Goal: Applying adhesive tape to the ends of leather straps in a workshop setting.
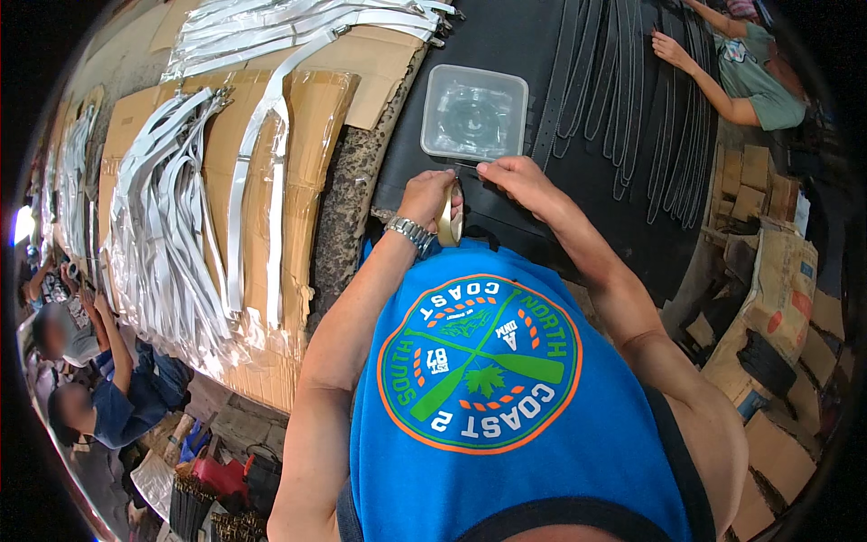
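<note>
My left hand, with a metal watch on the wrist, holds a roll of clear yellowish tape that hangs on edge below the fingers. To its right, my right hand has thumb and forefinger pinched together. A thin strip spans the small gap between the two hands; it looks like the tape's free end. Just beyond my fingers sits a translucent square plastic tub with small clear pieces inside. Both hands are over the near edge of a black-covered table.
White elastic suspenders lie bundled on cardboard at left, with one Y-shaped pair laid apart. Black stitched belts hang in rows at right. A co-worker's hand touches the belts. Other people sit at lower left. Cardboard boxes stand right.
</note>
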